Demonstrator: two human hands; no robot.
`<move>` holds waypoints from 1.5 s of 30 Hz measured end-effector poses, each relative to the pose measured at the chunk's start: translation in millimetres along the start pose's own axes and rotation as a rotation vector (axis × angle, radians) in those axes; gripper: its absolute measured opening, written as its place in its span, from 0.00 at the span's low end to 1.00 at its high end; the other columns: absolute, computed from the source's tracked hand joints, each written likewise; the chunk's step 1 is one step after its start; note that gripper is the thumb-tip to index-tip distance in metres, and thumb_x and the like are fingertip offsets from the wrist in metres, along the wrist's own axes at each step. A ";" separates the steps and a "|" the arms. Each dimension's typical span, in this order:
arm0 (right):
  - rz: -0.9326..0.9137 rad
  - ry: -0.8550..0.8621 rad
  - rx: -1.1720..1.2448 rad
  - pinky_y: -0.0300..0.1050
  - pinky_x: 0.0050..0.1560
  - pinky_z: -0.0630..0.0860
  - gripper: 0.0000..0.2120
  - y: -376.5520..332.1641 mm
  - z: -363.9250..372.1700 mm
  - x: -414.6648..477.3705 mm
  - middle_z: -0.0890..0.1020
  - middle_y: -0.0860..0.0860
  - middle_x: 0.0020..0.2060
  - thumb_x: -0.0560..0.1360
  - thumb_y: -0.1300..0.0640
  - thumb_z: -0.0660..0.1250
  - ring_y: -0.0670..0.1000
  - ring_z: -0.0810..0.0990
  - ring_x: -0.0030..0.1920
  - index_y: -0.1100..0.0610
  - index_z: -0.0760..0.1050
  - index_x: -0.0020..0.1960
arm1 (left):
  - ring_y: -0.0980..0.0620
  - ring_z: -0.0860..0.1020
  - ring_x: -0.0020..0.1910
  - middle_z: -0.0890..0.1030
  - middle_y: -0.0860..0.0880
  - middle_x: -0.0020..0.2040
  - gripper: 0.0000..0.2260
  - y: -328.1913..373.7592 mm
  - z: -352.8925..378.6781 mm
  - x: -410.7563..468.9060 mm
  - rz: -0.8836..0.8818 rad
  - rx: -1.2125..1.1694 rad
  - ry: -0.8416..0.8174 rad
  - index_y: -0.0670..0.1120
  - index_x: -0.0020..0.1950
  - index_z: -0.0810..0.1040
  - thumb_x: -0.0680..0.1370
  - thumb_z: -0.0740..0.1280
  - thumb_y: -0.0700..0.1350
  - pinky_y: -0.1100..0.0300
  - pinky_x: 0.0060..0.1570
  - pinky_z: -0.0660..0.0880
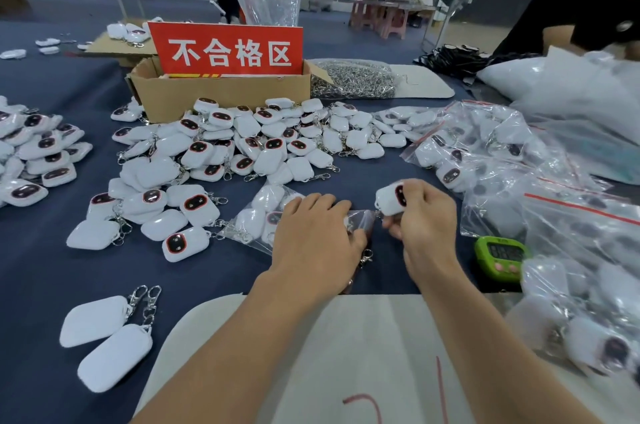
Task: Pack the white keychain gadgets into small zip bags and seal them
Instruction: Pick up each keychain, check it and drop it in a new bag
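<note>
My left hand point(313, 240) lies knuckles-up on the counter point(41, 268), its fingers curled and pinching a small zip bag point(362, 220). My right hand point(427, 226) grips a white gadget point(389, 199) just beside the bag's mouth. Its dark face is up, its chain end points down-left at the bag, and its long axis slants away to the right. Beyond lies the loose gadget pile point(242, 143).

A white keychain gadget point(393, 199), dark red-rimmed oval face showing, tilts in the right hand point(427, 228) beside the small clear zip bag point(362, 220) the left hand point(317, 235) pinches. More gadgets point(242, 146) heap behind; filled bags point(485, 153) lie right.
</note>
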State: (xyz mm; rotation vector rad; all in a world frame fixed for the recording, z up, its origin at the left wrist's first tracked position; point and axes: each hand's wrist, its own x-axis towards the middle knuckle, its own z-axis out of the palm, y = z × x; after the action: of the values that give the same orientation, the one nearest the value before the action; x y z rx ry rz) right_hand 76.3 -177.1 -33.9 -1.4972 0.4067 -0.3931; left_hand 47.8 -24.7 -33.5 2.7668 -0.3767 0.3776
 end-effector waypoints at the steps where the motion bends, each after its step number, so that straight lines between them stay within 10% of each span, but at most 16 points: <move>1: 0.012 -0.013 0.005 0.40 0.22 0.64 0.14 -0.1 -4.1 -9.6 0.80 0.58 0.29 0.82 0.58 0.61 0.52 0.72 0.23 0.61 0.80 0.42 | 0.52 0.69 0.71 0.76 0.54 0.69 0.22 0.3 0.1 -0.8 0.003 -0.009 0.001 0.53 0.72 0.75 0.81 0.58 0.60 0.54 0.72 0.59; 9: 0.081 -0.123 0.087 0.37 0.23 0.67 0.06 -10.6 -20.1 -54.2 0.80 0.55 0.27 0.73 0.66 0.75 0.49 0.72 0.24 0.60 0.79 0.45 | 0.59 0.71 0.57 0.84 0.57 0.52 0.13 9.6 -17.1 -1.2 -0.067 -0.402 0.420 0.50 0.58 0.85 0.76 0.67 0.43 0.76 0.60 0.61; 18: -0.040 -0.309 0.139 0.37 0.31 0.70 0.09 -26.4 -17.0 -51.7 0.81 0.53 0.32 0.77 0.69 0.69 0.49 0.70 0.28 0.58 0.86 0.47 | 0.61 0.75 0.54 0.85 0.59 0.50 0.12 17.1 -24.0 -3.5 -0.018 -0.539 0.394 0.54 0.58 0.86 0.76 0.69 0.49 0.65 0.59 0.67; 22: -0.071 -0.304 0.109 0.39 0.33 0.68 0.10 -29.9 -19.1 -47.2 0.77 0.67 0.34 0.77 0.68 0.68 0.49 0.68 0.29 0.57 0.86 0.46 | 0.60 0.75 0.52 0.85 0.61 0.46 0.12 20.6 -23.3 -3.0 -0.041 -0.539 0.401 0.56 0.56 0.86 0.74 0.70 0.49 0.65 0.56 0.67; 35: -0.103 -0.254 0.037 0.40 0.28 0.70 0.13 -24.9 -12.6 -48.6 0.79 0.53 0.27 0.76 0.67 0.68 0.49 0.70 0.25 0.53 0.87 0.43 | 0.75 0.71 0.50 0.81 0.68 0.37 0.07 22.3 -23.5 -3.7 -0.068 -0.553 0.400 0.61 0.48 0.85 0.74 0.69 0.57 0.74 0.58 0.59; 45: -0.100 -0.289 0.001 0.40 0.29 0.70 0.16 -26.2 -12.5 -49.0 0.78 0.54 0.26 0.74 0.71 0.65 0.50 0.70 0.25 0.54 0.86 0.42 | 0.54 0.81 0.53 0.82 0.68 0.36 0.05 22.2 -29.3 -2.9 -0.152 -0.651 0.244 0.63 0.43 0.83 0.73 0.67 0.58 0.48 0.58 0.74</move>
State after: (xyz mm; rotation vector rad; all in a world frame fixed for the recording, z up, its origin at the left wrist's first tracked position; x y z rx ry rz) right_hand 27.3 -165.0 -7.3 -1.5498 0.1037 -0.2496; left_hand 32.3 -34.2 -1.4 2.0712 -0.1817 0.4522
